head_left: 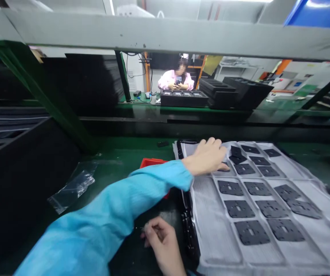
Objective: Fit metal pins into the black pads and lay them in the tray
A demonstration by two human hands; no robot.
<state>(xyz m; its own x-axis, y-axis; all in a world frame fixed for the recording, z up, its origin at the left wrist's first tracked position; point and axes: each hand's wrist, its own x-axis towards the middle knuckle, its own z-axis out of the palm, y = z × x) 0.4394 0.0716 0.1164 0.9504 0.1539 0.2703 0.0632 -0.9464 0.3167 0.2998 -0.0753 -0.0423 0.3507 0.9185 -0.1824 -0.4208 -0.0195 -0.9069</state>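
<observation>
Over the near-left corner of a white moulded tray (213, 237), the left grip (207, 157) lies released and relaxed, palm down, the fingers curled over the tray's far edge and one fingertip reaching onto or just above a black slotted plate (222, 168). The arm stretches across the body from the lower left in a light-blue sleeve (110, 203), with the wrist bare and bent slightly.

Below that forearm, the right grip (161, 241) comes up from the bottom of the view, thumb and fingers pinched together just left of the tray. It may be clenching something very small, but the view is too poor to tell.

To the right of both grips, the tray holds rows of the black plates, each in its own recess. A black strip (189, 226) runs along the tray's left edge beside the right grip. Beyond the left forearm sit a red bin (153, 163) and a clear plastic bag (73, 188) on the green surface (119, 161).
</observation>
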